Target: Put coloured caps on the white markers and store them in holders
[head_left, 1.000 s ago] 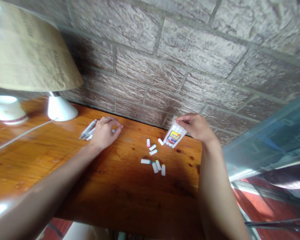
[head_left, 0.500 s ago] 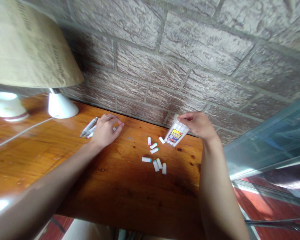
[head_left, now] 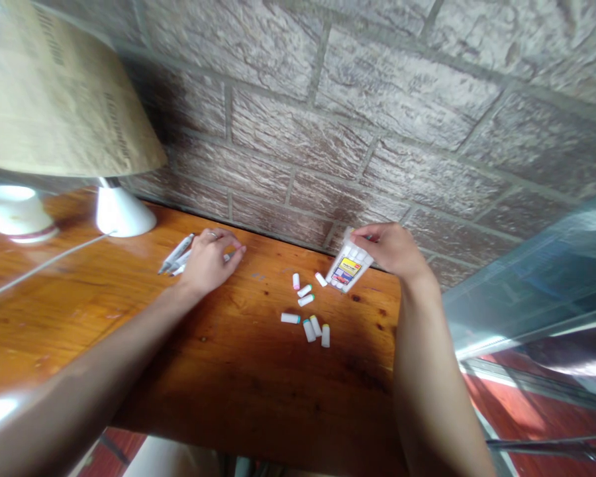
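My right hand [head_left: 385, 246] is closed at the top of a clear plastic marker case [head_left: 348, 268], fingers pinched at its upper edge. The case leans on the table by the wall, with white markers inside and a yellow and blue label on its front. A small teal spot shows beside the fingertips. My left hand [head_left: 211, 260], with a ring on one finger, rests on the table with its fingers curved and apart. It partly covers several grey-white markers [head_left: 176, 255]. Several loose white caps [head_left: 291, 318] with coloured ends lie between my hands.
A lamp with a white base [head_left: 124, 213] and a printed shade [head_left: 74, 99] stands at the left, its cord [head_left: 44, 268] crossing the table [head_left: 218, 384]. Beside it is a white cup-like vessel [head_left: 17, 212]. A brick wall [head_left: 278, 146] bounds the back; a glass panel [head_left: 531, 265] is at the right.
Almost nothing differs. The view has shifted very slightly, and both hands keep their places at the case and the markers.
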Demonstrator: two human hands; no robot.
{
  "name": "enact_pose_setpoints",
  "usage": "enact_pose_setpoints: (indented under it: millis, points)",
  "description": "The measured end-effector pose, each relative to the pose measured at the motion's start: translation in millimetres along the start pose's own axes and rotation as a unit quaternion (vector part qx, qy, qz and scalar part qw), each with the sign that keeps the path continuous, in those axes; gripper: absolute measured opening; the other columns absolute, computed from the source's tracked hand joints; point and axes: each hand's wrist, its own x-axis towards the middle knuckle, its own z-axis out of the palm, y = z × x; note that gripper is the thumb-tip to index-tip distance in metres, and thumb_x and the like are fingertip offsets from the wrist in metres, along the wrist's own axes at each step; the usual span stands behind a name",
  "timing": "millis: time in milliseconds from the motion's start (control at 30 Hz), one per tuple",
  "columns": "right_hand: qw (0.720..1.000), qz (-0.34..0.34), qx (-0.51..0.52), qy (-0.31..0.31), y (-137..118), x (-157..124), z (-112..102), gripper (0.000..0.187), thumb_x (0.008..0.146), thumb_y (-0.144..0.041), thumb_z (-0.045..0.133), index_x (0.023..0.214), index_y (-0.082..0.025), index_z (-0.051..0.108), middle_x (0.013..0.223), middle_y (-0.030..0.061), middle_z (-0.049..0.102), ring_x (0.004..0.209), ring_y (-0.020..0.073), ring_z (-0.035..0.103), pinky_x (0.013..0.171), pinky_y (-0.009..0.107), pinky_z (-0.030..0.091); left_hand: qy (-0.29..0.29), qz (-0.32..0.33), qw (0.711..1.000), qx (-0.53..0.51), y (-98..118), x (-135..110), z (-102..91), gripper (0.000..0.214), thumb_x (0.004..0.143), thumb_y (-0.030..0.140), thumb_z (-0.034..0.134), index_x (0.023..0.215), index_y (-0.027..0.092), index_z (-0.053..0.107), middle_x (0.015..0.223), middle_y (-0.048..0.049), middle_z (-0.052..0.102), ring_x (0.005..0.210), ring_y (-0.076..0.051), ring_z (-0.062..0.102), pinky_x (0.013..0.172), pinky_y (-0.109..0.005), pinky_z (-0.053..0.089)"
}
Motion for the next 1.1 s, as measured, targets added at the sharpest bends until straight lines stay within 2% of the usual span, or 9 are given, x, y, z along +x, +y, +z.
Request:
enact_pose_setpoints:
  millis: [300,600,800,933,1000,1100]
  points:
    - [1.0,0.021,0.016,0.011,3.9,3.1,1.3,0.021,0.081,-0.026,0.062,0.087,-0.019,0.082,0.077,0.0032,0.079,0.066,0.0176,0.069,0.067,0.027,0.05,0.001,-0.004,1.0,0.001,0.7,0.6,-1.6,0.035,0.093,0.044,0.047,0.089,0.019,0.072,0.105,-0.011,0.072,0.1,-0.028,0.063,0.095,-0.042,0.047]
    - [0.998,0.036,0.049,-0.012,0.7,2.4,0.8,0.018,0.077,-0.027,0.068,0.083,-0.018,0.082,0.073,0.0034,0.078,0.063,0.0175,0.069,0.062,0.026,0.049,0.002,-0.006,1.0,-0.003,1.3,1.2,-1.5,0.037,0.093,0.044,0.047,0.089,0.018,0.072,0.104,-0.0121,0.072,0.1,-0.029,0.063,0.095,-0.043,0.048]
    - [0.999,0.026,0.035,-0.003,1.2,0.5,-1.3,0.016,0.076,-0.03,0.071,0.079,-0.02,0.082,0.068,0.002,0.077,0.062,0.0177,0.069,0.061,0.026,0.048,0.001,-0.001,1.0,-0.005,1.0,1.1,-1.5,0.039,0.093,0.045,0.046,0.089,0.017,0.073,0.104,-0.0129,0.072,0.099,-0.029,0.063,0.094,-0.044,0.048]
    - [0.996,0.041,0.076,-0.01,2.1,1.6,1.1,0.018,0.075,-0.03,0.07,0.083,-0.018,0.081,0.072,0.0041,0.078,0.064,0.0184,0.069,0.062,0.027,0.049,0.002,0.004,1.0,-0.005,0.5,0.9,-1.5,0.038,0.094,0.044,0.046,0.089,0.017,0.072,0.104,-0.0128,0.071,0.099,-0.029,0.063,0.094,-0.044,0.048]
    - [0.992,0.049,0.111,0.018,3.1,2.7,0.1,0.024,0.076,-0.032,0.07,0.089,-0.016,0.081,0.077,0.0061,0.078,0.066,0.0195,0.069,0.062,0.028,0.05,0.004,0.003,1.0,-0.006,0.1,1.1,-1.5,0.037,0.094,0.044,0.046,0.089,0.018,0.072,0.104,-0.0123,0.072,0.099,-0.029,0.063,0.094,-0.044,0.048]
    - [0.982,0.054,0.152,0.101,5.2,2.9,-7.8,0.035,0.077,-0.039,0.07,0.098,-0.013,0.08,0.084,0.0086,0.079,0.069,0.0204,0.068,0.063,0.03,0.051,0.0,0.003,1.0,-0.008,-0.8,1.7,-1.1,0.034,0.094,0.043,0.046,0.087,0.02,0.07,0.103,-0.0103,0.072,0.098,-0.028,0.063,0.094,-0.043,0.047]
